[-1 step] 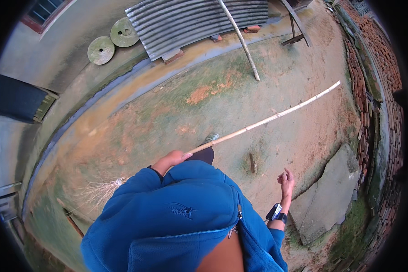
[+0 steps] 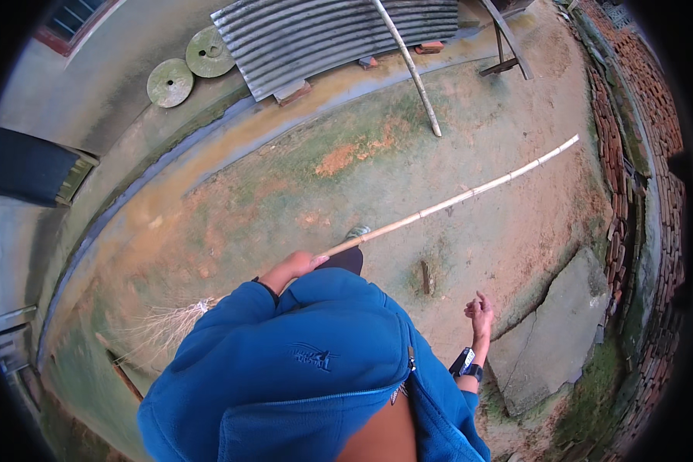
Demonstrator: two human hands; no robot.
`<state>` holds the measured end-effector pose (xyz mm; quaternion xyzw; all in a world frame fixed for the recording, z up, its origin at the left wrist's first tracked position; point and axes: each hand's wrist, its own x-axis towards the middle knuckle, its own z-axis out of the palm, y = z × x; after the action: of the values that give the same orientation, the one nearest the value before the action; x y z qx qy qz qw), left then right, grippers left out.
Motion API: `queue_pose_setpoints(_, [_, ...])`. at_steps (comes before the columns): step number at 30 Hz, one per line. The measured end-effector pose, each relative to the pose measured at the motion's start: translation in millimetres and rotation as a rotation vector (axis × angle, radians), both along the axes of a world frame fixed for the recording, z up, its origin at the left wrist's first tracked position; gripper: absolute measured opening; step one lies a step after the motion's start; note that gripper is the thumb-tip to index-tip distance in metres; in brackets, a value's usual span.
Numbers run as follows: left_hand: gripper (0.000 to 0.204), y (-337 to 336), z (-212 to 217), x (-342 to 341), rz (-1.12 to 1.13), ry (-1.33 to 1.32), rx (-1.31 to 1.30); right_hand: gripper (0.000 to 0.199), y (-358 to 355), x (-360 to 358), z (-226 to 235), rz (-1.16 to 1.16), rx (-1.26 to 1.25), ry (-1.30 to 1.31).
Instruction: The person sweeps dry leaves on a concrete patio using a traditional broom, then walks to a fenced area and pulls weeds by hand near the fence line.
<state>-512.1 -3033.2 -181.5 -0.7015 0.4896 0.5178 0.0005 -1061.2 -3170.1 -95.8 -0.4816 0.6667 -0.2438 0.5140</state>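
Observation:
My left hand (image 2: 294,269) is wrapped round the handle of a long twig broom (image 2: 454,202). The pale bamboo handle, ringed with joints, slants up to the right from my grip, well above the ground. Its bundle of thin, spread-out twigs (image 2: 173,319) shows behind my blue left sleeve, low on the left. The stretch of the broom between is hidden by my sleeve and body. Away to the right, my right hand (image 2: 481,312) hangs free with its fingers apart and partly bent, holding nothing. A dark band with a small device (image 2: 463,362) sits on that wrist.
Corrugated sheets (image 2: 323,46) lean by the wall, with a loose pole (image 2: 408,65) in front. Two round stone discs (image 2: 170,82) rest left of them. A broken concrete slab (image 2: 550,335) lies at right, near stacked bricks (image 2: 608,146). A short stick (image 2: 426,277) is on the ground.
My right hand has shifted slightly to the left. My left hand keeps its grip on the broom, which has hardly moved.

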Motion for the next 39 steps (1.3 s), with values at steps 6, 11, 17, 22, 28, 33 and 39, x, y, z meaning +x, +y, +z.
queue_pose_setpoints(6, [0.079, -170, 15, -24, 0.06, 0.01, 0.025, 0.037, 15, -72, -12, -0.291, 0.584, 0.116])
queue_pose_setpoints(11, [0.08, -287, 3, -62, 0.071, -0.015, 0.049, 0.04, 47, -163, -67, -0.642, 0.592, 0.03])
queue_pose_setpoints(17, [0.082, -431, -10, -131, 0.105, -0.033, 0.063, 0.041, -47, -250, -148, -0.284, 0.425, -0.356])
queue_pose_setpoints(22, [0.081, -539, -2, -195, 0.128, -0.054, 0.066, 0.039, -293, -283, -87, -0.517, 0.553, 0.04])
queue_pose_setpoints(28, [0.083, -641, -16, -231, 0.074, -0.079, 0.108, 0.039, -568, -298, -38, -0.302, 0.243, 0.096])
queue_pose_setpoints(33, [0.085, -743, -42, -254, 0.08, -0.08, 0.082, 0.041, -707, -302, -38, -0.219, 0.135, 0.088])
queue_pose_setpoints(39, [0.086, -884, -61, -295, 0.134, -0.032, 0.063, 0.037, -753, -343, -31, -0.286, 0.449, 0.091])
